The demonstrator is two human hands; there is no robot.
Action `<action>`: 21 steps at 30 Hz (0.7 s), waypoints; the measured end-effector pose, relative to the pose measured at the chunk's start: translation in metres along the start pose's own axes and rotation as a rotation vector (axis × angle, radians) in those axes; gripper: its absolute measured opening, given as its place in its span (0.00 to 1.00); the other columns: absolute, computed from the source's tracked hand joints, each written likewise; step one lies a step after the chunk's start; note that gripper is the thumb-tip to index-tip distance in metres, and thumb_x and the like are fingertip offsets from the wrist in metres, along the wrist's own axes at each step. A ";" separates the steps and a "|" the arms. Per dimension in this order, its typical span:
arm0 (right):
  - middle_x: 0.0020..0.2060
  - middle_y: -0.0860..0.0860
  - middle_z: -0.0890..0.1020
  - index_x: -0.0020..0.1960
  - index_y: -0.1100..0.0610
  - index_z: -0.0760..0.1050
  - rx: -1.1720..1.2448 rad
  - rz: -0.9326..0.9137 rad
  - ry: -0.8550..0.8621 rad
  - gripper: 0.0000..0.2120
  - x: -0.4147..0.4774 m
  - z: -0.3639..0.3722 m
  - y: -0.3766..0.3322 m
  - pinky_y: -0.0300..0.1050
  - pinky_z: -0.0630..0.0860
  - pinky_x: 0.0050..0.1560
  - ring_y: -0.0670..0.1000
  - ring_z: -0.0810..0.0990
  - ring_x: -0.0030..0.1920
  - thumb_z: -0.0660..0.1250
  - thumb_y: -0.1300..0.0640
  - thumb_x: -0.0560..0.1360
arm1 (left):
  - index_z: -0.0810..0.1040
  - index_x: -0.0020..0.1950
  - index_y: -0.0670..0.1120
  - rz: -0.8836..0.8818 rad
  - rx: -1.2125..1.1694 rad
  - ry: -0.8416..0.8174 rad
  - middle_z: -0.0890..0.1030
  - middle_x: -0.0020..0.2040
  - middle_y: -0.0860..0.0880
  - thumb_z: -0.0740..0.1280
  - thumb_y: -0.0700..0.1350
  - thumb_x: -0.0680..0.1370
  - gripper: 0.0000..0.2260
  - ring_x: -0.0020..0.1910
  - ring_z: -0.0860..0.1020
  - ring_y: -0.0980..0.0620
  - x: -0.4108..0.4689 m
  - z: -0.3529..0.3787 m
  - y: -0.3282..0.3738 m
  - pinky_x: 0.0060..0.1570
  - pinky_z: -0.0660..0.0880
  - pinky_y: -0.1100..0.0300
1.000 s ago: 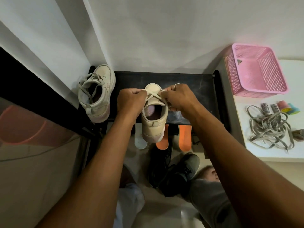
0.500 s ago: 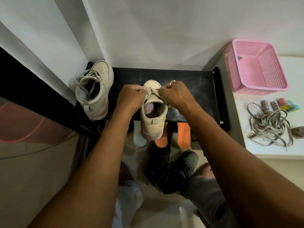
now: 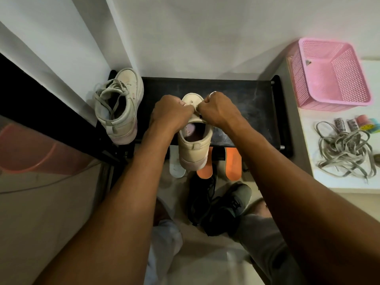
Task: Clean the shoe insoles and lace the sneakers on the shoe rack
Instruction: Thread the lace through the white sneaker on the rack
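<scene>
On my right I see a pink mesh basket at the back of a white tabletop. 2 grey patterned tubes and pink and teal rolls lie near its front. At far left sits a dim reddish tub. A white wall stands behind.

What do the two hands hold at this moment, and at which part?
The left hand and the right hand each pinch the lace of the beige sneaker, near its toe end.
</scene>
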State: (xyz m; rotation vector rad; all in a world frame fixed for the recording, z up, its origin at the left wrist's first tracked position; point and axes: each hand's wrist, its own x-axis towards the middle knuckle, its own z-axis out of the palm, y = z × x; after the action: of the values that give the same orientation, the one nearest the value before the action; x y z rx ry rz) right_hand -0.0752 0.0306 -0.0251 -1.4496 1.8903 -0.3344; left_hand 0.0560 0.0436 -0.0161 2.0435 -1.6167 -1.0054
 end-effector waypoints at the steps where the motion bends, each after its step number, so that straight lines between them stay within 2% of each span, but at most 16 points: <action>1: 0.44 0.58 0.83 0.49 0.64 0.81 0.031 0.022 -0.019 0.12 0.000 0.000 0.000 0.50 0.81 0.44 0.57 0.83 0.44 0.63 0.57 0.78 | 0.84 0.52 0.42 -0.016 0.019 0.012 0.84 0.47 0.44 0.66 0.49 0.78 0.12 0.43 0.80 0.48 0.000 0.003 0.001 0.33 0.68 0.60; 2: 0.42 0.59 0.83 0.47 0.64 0.80 0.068 0.045 -0.040 0.12 0.000 -0.001 0.001 0.48 0.81 0.39 0.56 0.83 0.42 0.61 0.58 0.79 | 0.83 0.55 0.41 -0.045 0.019 0.023 0.83 0.50 0.43 0.65 0.49 0.78 0.14 0.45 0.81 0.46 0.001 0.004 0.002 0.32 0.67 0.60; 4: 0.37 0.56 0.81 0.41 0.61 0.77 0.129 0.086 -0.073 0.13 -0.001 -0.004 0.003 0.40 0.75 0.27 0.52 0.81 0.36 0.59 0.60 0.81 | 0.81 0.57 0.41 -0.108 0.002 0.027 0.82 0.53 0.42 0.62 0.48 0.80 0.14 0.45 0.79 0.46 0.001 0.005 0.003 0.30 0.64 0.60; 5: 0.36 0.55 0.80 0.39 0.59 0.76 0.166 0.103 -0.079 0.15 -0.001 -0.005 0.005 0.39 0.73 0.26 0.51 0.80 0.35 0.58 0.60 0.82 | 0.80 0.58 0.41 -0.130 -0.012 0.018 0.82 0.53 0.43 0.61 0.48 0.80 0.14 0.44 0.77 0.48 0.002 0.006 0.003 0.30 0.64 0.60; 8: 0.37 0.56 0.81 0.43 0.61 0.78 0.221 0.133 -0.095 0.14 0.002 -0.006 0.007 0.42 0.74 0.29 0.52 0.80 0.35 0.58 0.60 0.83 | 0.78 0.52 0.44 -0.159 -0.171 -0.070 0.79 0.45 0.46 0.59 0.49 0.81 0.12 0.40 0.75 0.51 0.001 0.001 0.004 0.34 0.66 0.60; 10: 0.40 0.57 0.82 0.48 0.62 0.80 0.221 0.118 -0.106 0.12 0.003 -0.004 0.009 0.42 0.74 0.27 0.52 0.80 0.35 0.59 0.60 0.82 | 0.79 0.46 0.45 -0.204 -0.339 -0.123 0.80 0.42 0.47 0.57 0.52 0.77 0.15 0.40 0.77 0.49 0.000 -0.004 0.004 0.39 0.72 0.56; 13: 0.44 0.54 0.82 0.55 0.58 0.81 0.320 0.089 -0.064 0.10 0.004 -0.002 0.012 0.44 0.76 0.31 0.52 0.79 0.39 0.61 0.59 0.81 | 0.85 0.48 0.47 -0.253 -0.464 -0.120 0.85 0.46 0.47 0.58 0.49 0.75 0.17 0.46 0.82 0.45 0.007 -0.004 -0.005 0.49 0.80 0.49; 15: 0.43 0.52 0.82 0.51 0.53 0.79 0.350 0.096 -0.042 0.08 0.003 -0.002 0.012 0.43 0.76 0.32 0.51 0.81 0.39 0.62 0.57 0.82 | 0.86 0.53 0.50 -0.210 -0.435 -0.106 0.85 0.49 0.49 0.61 0.45 0.77 0.14 0.48 0.83 0.47 0.009 0.000 -0.013 0.53 0.82 0.51; 17: 0.41 0.51 0.83 0.50 0.53 0.80 0.335 0.092 -0.043 0.07 0.004 -0.002 0.012 0.43 0.76 0.32 0.50 0.81 0.38 0.63 0.56 0.82 | 0.86 0.56 0.52 -0.143 -0.384 -0.106 0.86 0.50 0.52 0.66 0.41 0.78 0.12 0.49 0.84 0.50 0.013 0.004 -0.020 0.54 0.82 0.50; 21: 0.47 0.53 0.82 0.57 0.59 0.81 0.325 0.072 -0.076 0.12 0.008 0.000 0.012 0.53 0.83 0.48 0.53 0.81 0.45 0.66 0.57 0.77 | 0.87 0.55 0.52 -0.047 -0.291 -0.087 0.86 0.51 0.53 0.70 0.41 0.78 0.10 0.50 0.83 0.53 0.019 0.004 -0.024 0.56 0.81 0.52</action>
State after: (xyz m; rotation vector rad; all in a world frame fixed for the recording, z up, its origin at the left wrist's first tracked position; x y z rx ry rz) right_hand -0.0844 0.0276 -0.0352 -1.1591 1.7292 -0.5176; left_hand 0.0717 0.0328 -0.0402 1.8711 -1.3738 -1.2800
